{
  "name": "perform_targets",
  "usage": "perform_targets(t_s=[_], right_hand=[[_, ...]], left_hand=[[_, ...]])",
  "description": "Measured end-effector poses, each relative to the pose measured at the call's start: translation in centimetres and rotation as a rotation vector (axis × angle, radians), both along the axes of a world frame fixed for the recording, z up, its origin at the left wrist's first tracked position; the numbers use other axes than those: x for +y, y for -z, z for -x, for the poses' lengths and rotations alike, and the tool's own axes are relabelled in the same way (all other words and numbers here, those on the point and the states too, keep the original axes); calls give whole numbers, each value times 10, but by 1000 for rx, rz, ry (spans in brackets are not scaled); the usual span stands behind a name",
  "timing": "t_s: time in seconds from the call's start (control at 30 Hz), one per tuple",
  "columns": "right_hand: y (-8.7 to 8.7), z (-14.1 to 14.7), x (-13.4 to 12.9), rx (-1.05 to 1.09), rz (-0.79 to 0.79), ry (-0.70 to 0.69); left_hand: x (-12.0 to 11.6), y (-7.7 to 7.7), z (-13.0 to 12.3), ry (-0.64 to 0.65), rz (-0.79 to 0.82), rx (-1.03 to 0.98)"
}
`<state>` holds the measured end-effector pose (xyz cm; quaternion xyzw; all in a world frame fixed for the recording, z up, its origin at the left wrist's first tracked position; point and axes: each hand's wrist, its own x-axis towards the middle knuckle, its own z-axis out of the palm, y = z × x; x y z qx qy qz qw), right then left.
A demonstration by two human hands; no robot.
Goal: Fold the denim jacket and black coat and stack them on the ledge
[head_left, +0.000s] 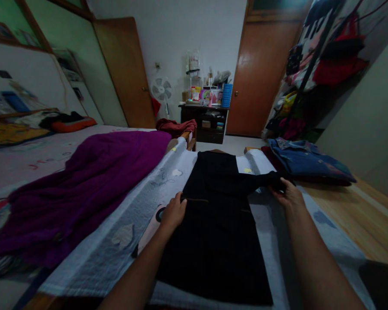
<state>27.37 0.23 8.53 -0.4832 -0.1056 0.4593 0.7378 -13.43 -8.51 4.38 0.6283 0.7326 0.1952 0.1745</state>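
Observation:
A black long-sleeved top (218,228) lies spread flat over a pale blue-and-white patterned cloth (126,237). Gold zip lines show across its middle. One of its sleeves stretches out to the right, and my right hand (288,193) is closed around the sleeve's end, a little above the cloth. At the top's left edge, beside a zip line, my left hand (174,211) has its fingers bent and pinching the fabric. Partly covered by my left forearm, a pale pink item with a dark round mark (151,226) lies beside the top.
A purple garment (116,159) lies on the bed at left. Folded denim clothing (307,157) is stacked on the wooden surface (352,211) at right. Farther back stand a fan (161,90), a dark cabinet (202,125) and a wooden door (254,77). Clothes and bags hang at right.

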Motion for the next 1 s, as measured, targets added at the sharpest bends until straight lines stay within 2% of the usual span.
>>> perform_targets(t_s=[0.1, 0.17, 0.3, 0.37, 0.43, 0.5, 0.57, 0.7, 0.77, 0.87, 1.0], right_hand=[[3, -10, 0, -99, 84, 10], [3, -14, -1, -158, 80, -57], [-4, -26, -3, -210, -87, -204], [-10, -35, -6, -181, -175, -205], [-15, -44, -10, -137, -170, -187], [-18, -53, -14, -121, -78, -188], [-16, -58, -16, -192, 78, -201], [-5, -62, -14, -583, 351, -116], [-2, -63, -13, -733, 392, -138], [-3, -64, -13, -858, 463, -261], [-10, -64, -12, -894, 467, -337]], left_hand=[[2, 1, 1, 33, 35, 61], [2, 0, 1, 65, 36, 112], [1, -6, 1, 110, 93, 147], [0, -8, 1, 114, 131, 140], [0, -7, 1, 115, 131, 99], [0, -4, 3, 114, 103, 18], [0, 1, 5, 104, 79, -62], [-1, 7, 6, 59, 84, -85], [-1, 8, 4, 57, 85, -63], [-2, 8, 1, 68, 86, -18], [-1, 8, -2, 73, 80, 38]])
